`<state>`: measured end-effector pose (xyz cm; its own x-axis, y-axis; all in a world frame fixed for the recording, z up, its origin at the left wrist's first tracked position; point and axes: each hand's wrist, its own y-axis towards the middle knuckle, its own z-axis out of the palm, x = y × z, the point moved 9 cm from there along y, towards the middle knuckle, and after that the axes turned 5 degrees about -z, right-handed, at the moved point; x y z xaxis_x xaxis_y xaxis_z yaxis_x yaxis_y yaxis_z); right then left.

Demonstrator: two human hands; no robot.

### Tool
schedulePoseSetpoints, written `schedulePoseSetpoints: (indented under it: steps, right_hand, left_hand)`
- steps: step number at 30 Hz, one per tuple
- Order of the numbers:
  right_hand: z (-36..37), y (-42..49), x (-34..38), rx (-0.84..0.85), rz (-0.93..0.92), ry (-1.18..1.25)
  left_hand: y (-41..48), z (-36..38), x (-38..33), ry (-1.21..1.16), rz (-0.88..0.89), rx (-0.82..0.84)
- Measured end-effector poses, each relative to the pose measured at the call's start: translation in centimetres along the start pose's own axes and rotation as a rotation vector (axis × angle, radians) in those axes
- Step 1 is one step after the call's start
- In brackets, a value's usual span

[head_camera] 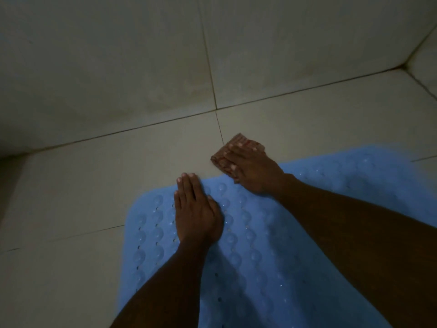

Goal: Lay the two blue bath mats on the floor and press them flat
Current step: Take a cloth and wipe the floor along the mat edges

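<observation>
A blue bath mat (248, 252) with round bumps and small holes lies on the tiled floor, filling the lower middle and right of the head view. My left hand (196, 211) rests flat, palm down, on its far left part, fingers together at the mat's far edge. My right hand (253, 171) lies flat on a folded reddish patterned cloth (233, 151) at the mat's far edge, partly on the floor. Blue mat continues to the right (354, 166); I cannot tell whether that is a second mat.
Pale floor tiles (94, 185) with dark grout lines spread to the left and beyond the mat. A tiled wall (118, 67) rises at the back, and a wall corner (405, 66) shows at the upper right. The light is dim.
</observation>
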<state>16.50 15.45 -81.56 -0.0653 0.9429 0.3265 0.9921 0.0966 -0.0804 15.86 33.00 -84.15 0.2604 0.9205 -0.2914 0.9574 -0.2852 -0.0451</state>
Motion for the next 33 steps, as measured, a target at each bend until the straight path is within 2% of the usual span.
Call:
schedulePoseSetpoints:
  steps: [6, 11, 14, 16, 21, 24, 28, 33]
  right_hand:
    - [-2.2, -3.2, -6.1, -0.017, 0.104, 0.045]
    - [-4.3, -6.6, -12.2, -0.055, 0.228, 0.071]
    - [-5.4, -8.9, -16.2, -0.069, 0.304, 0.106]
    - [-6.5, -10.5, -19.0, -0.111, 0.345, 0.079]
    - [-9.1, -14.3, -24.1, -0.185, 0.421, 0.044]
    - [-9.4, -16.1, -26.5, -0.256, 0.402, -0.016]
    - [-9.6, -19.7, -28.8, -0.302, 0.521, 0.034]
    - [-9.4, -24.2, -28.1, -0.249, 0.667, 0.115]
  left_hand:
    - [-0.6, -0.2, -3.4, 0.026, 0.113, 0.003]
    - [-4.3, 3.4, -15.4, -0.037, 0.357, 0.13]
    - [-7.7, 7.2, -23.3, 0.042, 0.521, 0.224]
    - [-9.4, 8.2, -26.1, 0.062, 0.526, 0.218]
    - [-10.0, 8.0, -26.5, 0.09, 0.486, 0.098]
    - [-10.1, 7.9, -26.6, 0.11, 0.482, 0.113]
    - [-10.0, 8.1, -26.6, 0.123, 0.471, 0.118]
    - [-9.9, 8.4, -26.6, 0.152, 0.46, 0.159]
